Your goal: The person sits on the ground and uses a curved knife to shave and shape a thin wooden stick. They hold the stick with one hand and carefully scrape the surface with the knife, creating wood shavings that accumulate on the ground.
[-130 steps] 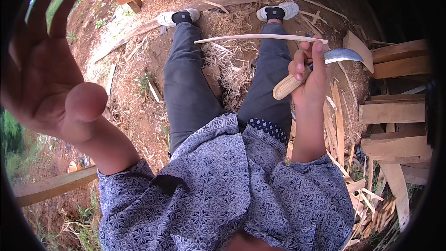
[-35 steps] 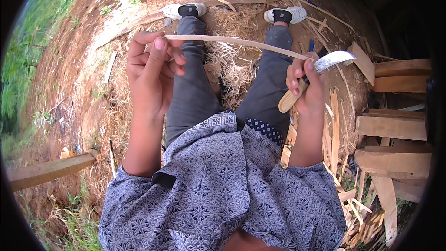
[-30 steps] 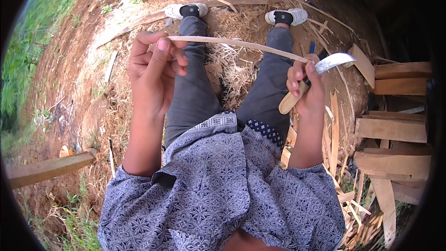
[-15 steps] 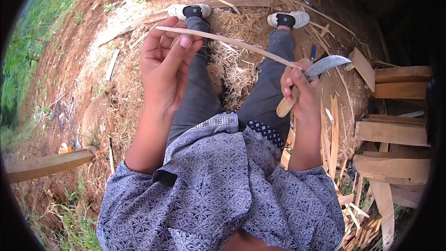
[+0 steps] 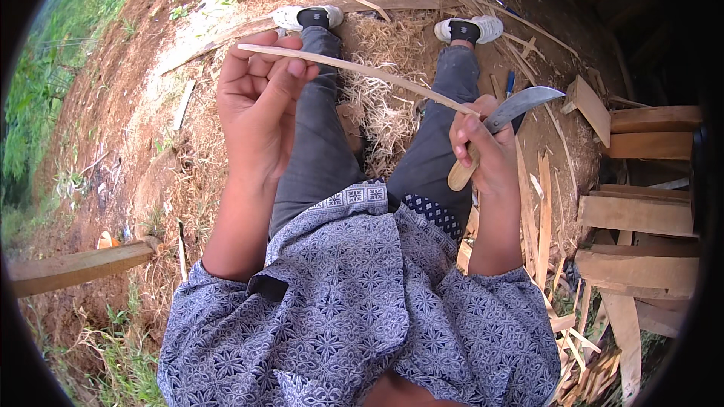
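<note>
A thin pale wooden stick (image 5: 377,74) stretches between my two hands above my legs, its left end a little higher than its right. My left hand (image 5: 260,98) pinches it near that left end, thumb below and fingers behind. In my right hand (image 5: 486,143) is a knife (image 5: 520,105) with a curved steel blade pointing right and up and a wooden handle (image 5: 462,171) sticking out below the palm. The same hand's fingertips also hold the right end of the stick, close beside the blade.
Wood shavings (image 5: 385,98) cover the ground between my legs. Stacked boards (image 5: 637,213) stand at the right, with loose offcuts and strips (image 5: 544,218) near them. A wooden beam (image 5: 83,269) juts in from the left. Across the far side lies a plank (image 5: 400,3).
Both hands have shifted slightly left with the stick, and the knife has moved left along with the right hand. The grip on each looks much the same.
</note>
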Action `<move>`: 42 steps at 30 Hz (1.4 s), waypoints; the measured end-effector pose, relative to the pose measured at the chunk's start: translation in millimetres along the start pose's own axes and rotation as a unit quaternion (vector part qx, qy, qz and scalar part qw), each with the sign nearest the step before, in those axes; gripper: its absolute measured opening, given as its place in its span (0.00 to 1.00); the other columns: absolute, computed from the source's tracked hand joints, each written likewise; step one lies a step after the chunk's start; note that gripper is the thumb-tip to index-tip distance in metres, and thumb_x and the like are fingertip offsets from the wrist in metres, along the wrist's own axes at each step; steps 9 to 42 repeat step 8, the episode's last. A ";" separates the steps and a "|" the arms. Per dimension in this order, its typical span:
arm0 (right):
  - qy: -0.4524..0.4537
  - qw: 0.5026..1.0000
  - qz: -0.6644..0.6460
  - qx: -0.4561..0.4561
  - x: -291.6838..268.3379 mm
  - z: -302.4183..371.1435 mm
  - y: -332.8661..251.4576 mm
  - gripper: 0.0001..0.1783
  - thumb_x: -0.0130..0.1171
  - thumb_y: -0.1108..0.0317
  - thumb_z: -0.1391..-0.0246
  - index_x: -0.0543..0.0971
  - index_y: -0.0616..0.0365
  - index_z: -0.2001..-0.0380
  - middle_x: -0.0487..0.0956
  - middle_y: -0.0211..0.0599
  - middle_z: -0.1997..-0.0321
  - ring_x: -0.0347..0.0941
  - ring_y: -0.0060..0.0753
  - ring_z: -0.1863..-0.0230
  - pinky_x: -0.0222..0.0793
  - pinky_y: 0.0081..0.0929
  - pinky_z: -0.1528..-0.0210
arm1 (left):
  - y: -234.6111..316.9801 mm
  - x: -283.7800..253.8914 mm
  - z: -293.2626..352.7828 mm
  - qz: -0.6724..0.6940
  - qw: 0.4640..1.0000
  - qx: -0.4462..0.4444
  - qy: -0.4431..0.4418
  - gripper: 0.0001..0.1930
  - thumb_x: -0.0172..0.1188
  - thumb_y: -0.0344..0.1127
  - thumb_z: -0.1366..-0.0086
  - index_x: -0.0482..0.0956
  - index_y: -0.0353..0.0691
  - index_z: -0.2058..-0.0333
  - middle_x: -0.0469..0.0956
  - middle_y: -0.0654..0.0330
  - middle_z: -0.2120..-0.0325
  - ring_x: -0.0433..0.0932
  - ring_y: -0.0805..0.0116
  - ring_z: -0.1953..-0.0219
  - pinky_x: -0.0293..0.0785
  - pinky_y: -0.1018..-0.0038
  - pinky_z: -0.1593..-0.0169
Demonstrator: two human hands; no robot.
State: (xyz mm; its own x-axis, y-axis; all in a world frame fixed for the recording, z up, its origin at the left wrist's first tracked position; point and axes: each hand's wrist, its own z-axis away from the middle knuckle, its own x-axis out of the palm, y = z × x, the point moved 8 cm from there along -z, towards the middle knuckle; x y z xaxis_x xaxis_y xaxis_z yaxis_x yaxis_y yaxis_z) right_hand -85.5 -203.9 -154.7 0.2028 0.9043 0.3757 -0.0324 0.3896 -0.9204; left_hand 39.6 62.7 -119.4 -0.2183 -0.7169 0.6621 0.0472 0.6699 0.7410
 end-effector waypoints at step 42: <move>-0.038 0.999 0.027 -0.007 3.1 2.5 -0.2 0.08 0.65 0.67 0.35 0.75 0.56 0.60 0.77 0.30 0.74 0.71 0.16 0.78 0.59 0.14 0.82 | 2.7 -1.3 -2.2 -0.020 0.998 0.019 -0.048 0.24 0.61 0.19 0.33 0.68 0.34 0.39 0.81 0.48 0.51 0.83 0.64 0.52 0.85 0.65 0.46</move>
